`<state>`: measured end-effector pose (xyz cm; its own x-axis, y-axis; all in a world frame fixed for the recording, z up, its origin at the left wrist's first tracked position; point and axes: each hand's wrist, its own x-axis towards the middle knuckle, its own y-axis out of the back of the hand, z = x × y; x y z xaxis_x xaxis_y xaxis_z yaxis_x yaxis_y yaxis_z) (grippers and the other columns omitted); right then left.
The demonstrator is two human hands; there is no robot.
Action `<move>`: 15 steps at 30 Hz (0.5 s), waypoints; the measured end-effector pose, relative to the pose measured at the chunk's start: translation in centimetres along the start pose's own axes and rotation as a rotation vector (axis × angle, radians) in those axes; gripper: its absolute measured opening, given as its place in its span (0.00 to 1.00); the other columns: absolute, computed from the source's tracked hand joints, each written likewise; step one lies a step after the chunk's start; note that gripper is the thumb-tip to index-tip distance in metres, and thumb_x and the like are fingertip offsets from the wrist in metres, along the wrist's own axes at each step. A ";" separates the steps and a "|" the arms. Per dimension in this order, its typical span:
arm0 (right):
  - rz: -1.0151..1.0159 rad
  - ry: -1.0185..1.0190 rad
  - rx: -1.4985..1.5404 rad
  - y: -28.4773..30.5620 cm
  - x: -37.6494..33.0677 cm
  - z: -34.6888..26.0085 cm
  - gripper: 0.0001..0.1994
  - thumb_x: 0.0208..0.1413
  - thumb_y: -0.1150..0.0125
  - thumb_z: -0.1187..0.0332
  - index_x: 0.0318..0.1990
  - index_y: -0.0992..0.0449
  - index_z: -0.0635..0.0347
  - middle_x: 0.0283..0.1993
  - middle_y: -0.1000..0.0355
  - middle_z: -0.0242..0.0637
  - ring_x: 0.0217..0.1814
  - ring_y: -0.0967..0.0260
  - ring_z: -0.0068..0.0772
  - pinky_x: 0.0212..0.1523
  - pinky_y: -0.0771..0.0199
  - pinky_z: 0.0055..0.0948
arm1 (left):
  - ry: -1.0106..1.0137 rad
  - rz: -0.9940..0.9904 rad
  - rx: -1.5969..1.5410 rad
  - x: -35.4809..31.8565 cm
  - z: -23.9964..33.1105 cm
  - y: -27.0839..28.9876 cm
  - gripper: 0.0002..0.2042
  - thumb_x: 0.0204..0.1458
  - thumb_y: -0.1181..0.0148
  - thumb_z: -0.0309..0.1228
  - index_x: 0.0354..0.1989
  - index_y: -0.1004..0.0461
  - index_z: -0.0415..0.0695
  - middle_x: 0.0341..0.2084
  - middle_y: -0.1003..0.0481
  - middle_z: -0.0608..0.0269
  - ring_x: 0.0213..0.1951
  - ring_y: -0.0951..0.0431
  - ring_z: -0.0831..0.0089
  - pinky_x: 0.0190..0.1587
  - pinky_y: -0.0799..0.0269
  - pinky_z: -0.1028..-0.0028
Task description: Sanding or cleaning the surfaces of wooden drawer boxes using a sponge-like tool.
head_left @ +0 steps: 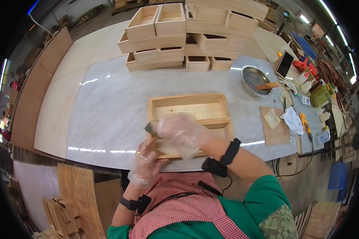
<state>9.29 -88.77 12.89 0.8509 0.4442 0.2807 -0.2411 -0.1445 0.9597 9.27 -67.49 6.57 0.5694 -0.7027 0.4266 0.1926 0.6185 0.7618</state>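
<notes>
Pinched in our right hand [181,133] is a small dark pad [149,128], by the left side of the wooden box [187,101]. Our left hand [144,161] is at the near left corner, but we can't tell if it squeezes. The box sits on the gray table [111,111].

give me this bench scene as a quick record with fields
left hand: gloved, at the near left part of the woodwork
right hand: gloved, holding a small dark pad
woodwork: open-topped, two long sections; one box or two, cannot tell
behind: stacked wooden boxes
right side: metal bowl, white cloth
</notes>
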 end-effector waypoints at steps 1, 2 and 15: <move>-0.137 -0.036 -0.037 -0.1 -0.3 0.1 0.04 0.51 0.46 0.71 0.34 0.30 0.60 0.24 0.31 0.38 0.27 0.27 0.38 0.25 0.24 0.33 | 0.016 0.007 0.004 -0.2 0.1 0.1 0.15 0.40 0.28 0.33 0.32 0.28 0.42 0.55 0.34 0.49 0.54 0.33 0.46 0.54 0.34 0.55; -0.140 -0.036 0.005 0.7 -1.6 0.7 0.04 0.52 0.46 0.71 0.35 0.30 0.60 0.24 0.31 0.39 0.27 0.27 0.37 0.24 0.26 0.33 | 0.049 -0.009 -0.013 -0.2 0.4 0.3 0.16 0.40 0.28 0.33 0.33 0.28 0.42 0.55 0.34 0.50 0.54 0.33 0.47 0.55 0.34 0.55; -0.356 -0.536 -0.422 4.8 -21.5 8.8 0.19 0.55 0.47 0.69 0.55 0.28 0.56 0.27 0.27 0.44 0.30 0.27 0.42 0.27 0.30 0.38 | 0.057 -0.002 -0.024 -0.3 0.2 0.2 0.15 0.41 0.28 0.33 0.32 0.28 0.43 0.55 0.34 0.52 0.54 0.34 0.47 0.55 0.34 0.55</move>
<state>-6.06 -106.77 11.36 0.9946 -0.1037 0.0109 0.0235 0.3245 0.9456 8.98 -67.24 6.66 0.6137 -0.6830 0.3961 0.2127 0.6262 0.7501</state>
